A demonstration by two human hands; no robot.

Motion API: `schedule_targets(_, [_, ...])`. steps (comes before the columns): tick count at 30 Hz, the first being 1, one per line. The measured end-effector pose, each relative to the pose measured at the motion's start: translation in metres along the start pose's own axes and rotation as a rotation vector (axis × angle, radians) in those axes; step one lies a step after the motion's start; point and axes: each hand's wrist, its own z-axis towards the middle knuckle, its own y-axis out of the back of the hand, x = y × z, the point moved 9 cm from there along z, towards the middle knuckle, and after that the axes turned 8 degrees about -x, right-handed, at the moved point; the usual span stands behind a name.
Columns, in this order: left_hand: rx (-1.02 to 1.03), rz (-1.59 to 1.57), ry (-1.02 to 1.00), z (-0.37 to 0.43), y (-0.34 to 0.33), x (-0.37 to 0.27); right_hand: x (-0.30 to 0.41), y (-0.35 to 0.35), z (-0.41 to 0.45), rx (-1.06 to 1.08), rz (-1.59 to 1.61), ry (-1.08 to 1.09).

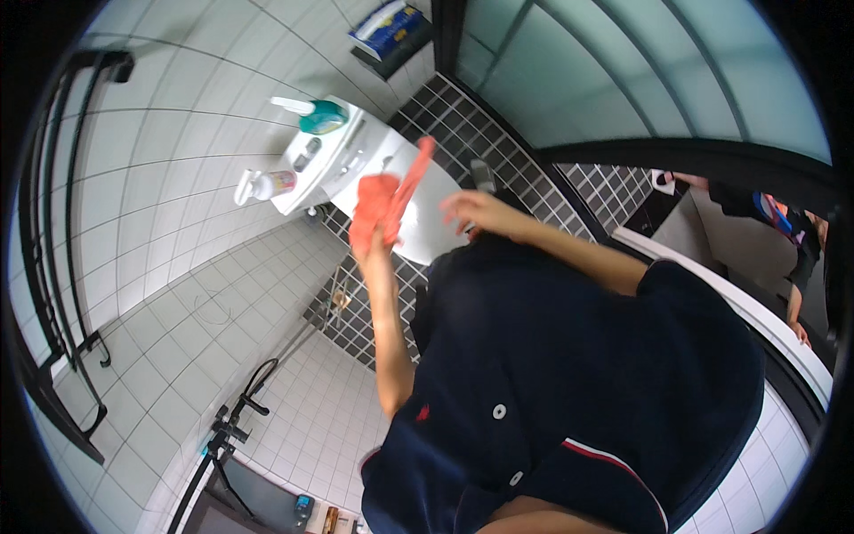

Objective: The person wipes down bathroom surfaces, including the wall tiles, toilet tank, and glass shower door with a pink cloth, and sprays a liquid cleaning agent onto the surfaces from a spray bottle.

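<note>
My left hand (377, 243) grips a coral-coloured bundle (377, 200) that looks like rubber gloves, blurred by motion. One narrow end of it sticks up to the right, over the closed white toilet lid (427, 223). My right hand (484, 212) is empty, its fingers apart and slightly curled, by the lid's right edge. On the toilet tank (333, 143) stand a green spray bottle (323, 117) with a white nozzle and a white spray bottle (270, 185) bearing a coloured label. The flush button (307, 153) lies between them.
A tissue pack (390, 30) sits on a black wall holder (393, 57). Black towel rails (60, 220) and a shower fixture (230, 427) line the tiled walls. A frosted glass door (600, 73) is at upper right. Another person (767, 207) is visible beyond the doorway.
</note>
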Motion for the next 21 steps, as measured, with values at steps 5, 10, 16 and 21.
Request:
schedule_targets(5, [0.344, 0.615, -0.258, -0.028, -0.092, 0.003, 0.013, 0.031, 0.033, 0.045, 0.484, -0.245])
schedule_targets(10, [0.419, 0.992, -0.852, -0.061, -0.126, -0.022, 0.060, 0.020, 0.050, 0.260, 1.018, -0.105])
schedule_targets(16, [0.053, 0.773, -0.728, -0.053, -0.087, -0.025, 0.092, 0.025, 0.067, 0.237, 0.964, -0.081])
schedule_targets(21, [-0.058, 0.559, -0.758, -0.035, -0.102, -0.029, 0.139, 0.025, 0.068, 0.359, 0.684, 0.040])
